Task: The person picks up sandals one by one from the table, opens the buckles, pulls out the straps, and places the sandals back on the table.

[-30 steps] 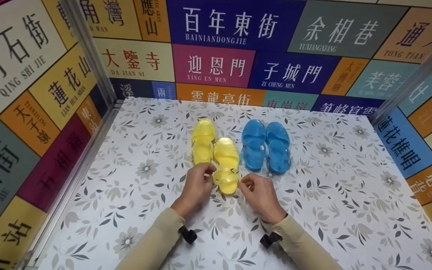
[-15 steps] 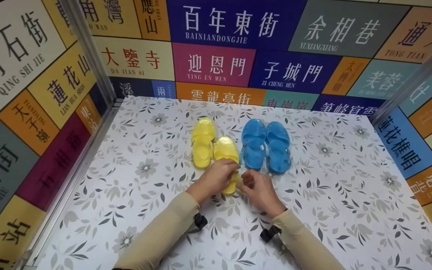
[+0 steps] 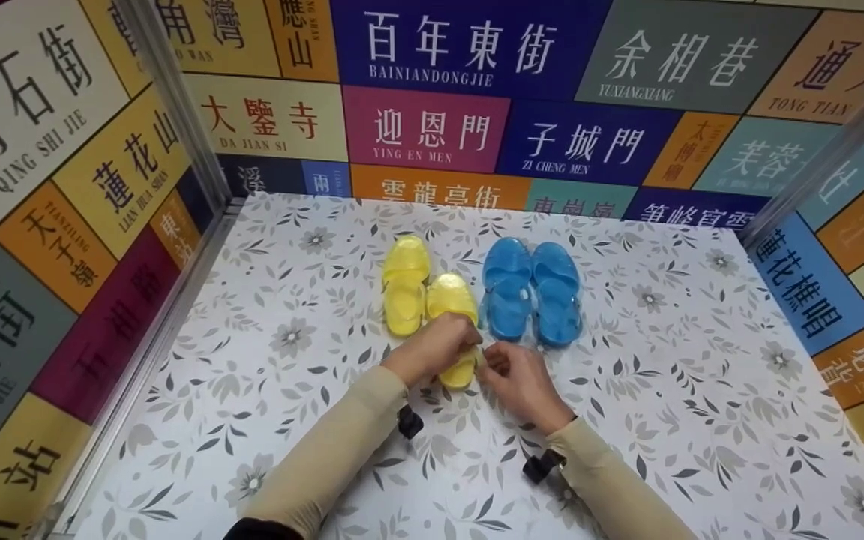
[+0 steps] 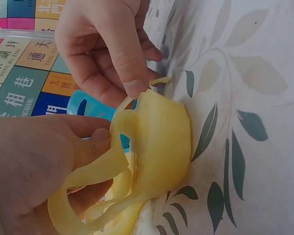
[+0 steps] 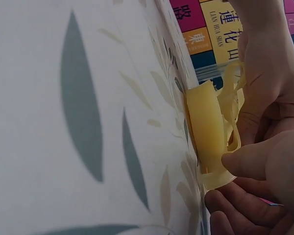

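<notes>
A yellow jelly sandal lies flat, toe pointing away, in the middle of the table. Over its rear half, my left hand pinches the ankle strap near the buckle side; the strap loops up past the fingers in the left wrist view. At the right edge of the heel, my right hand pinches the sandal's side between thumb and fingers, and the yellow heel stands out in the right wrist view. The buckle is hidden behind the fingers. The other yellow sandal lies to the left, slightly farther forward.
Two blue sandals lie side by side just right of the yellow pair. The table has a floral white cover. Printed panels with street names enclose its back and sides, with metal posts at the corners.
My left hand has moved right from the sandal's left side to over its rear strap. My right hand has barely moved. The sandals lie where they were.
</notes>
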`<control>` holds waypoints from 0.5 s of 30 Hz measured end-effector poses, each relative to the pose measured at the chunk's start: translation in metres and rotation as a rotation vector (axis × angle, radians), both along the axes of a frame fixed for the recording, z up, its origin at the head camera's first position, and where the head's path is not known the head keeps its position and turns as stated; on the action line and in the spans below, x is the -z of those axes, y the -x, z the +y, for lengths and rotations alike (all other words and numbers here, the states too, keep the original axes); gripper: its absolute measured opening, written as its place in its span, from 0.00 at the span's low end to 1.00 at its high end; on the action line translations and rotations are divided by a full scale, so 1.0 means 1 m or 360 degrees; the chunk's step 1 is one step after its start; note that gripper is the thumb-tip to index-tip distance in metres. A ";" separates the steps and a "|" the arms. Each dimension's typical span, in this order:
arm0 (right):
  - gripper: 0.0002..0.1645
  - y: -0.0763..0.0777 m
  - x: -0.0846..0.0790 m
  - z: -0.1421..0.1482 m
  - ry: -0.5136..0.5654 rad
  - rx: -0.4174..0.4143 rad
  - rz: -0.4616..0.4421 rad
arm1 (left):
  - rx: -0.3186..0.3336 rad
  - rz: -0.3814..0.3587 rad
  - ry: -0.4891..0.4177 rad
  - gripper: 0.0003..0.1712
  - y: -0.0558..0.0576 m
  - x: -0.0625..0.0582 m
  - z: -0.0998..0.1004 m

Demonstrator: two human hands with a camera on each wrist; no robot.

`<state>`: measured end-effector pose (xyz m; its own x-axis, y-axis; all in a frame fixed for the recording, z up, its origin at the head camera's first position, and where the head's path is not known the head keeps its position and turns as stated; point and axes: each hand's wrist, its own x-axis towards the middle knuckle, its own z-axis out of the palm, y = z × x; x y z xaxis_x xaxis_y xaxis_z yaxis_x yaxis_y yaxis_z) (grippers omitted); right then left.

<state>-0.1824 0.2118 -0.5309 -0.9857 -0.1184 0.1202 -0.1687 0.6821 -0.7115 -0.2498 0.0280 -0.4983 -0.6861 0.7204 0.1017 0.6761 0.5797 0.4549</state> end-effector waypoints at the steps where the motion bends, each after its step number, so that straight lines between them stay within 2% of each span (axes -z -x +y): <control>1: 0.10 0.000 0.000 0.000 0.0000 0.0001 0.0003 | 0.0008 -0.0004 -0.0010 0.14 0.001 0.000 0.000; 7: 0.09 -0.002 0.003 -0.001 0.0042 0.0024 0.0010 | 0.0022 0.0002 -0.0061 0.17 0.004 0.004 0.000; 15: 0.07 -0.001 0.005 -0.002 0.0042 -0.0005 0.0117 | 0.0011 -0.0062 -0.0119 0.20 0.006 0.007 -0.001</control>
<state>-0.1816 0.2096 -0.5360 -0.9737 -0.1171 0.1954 -0.2232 0.6627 -0.7149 -0.2554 0.0268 -0.5052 -0.6857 0.7165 0.1284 0.6607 0.5386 0.5229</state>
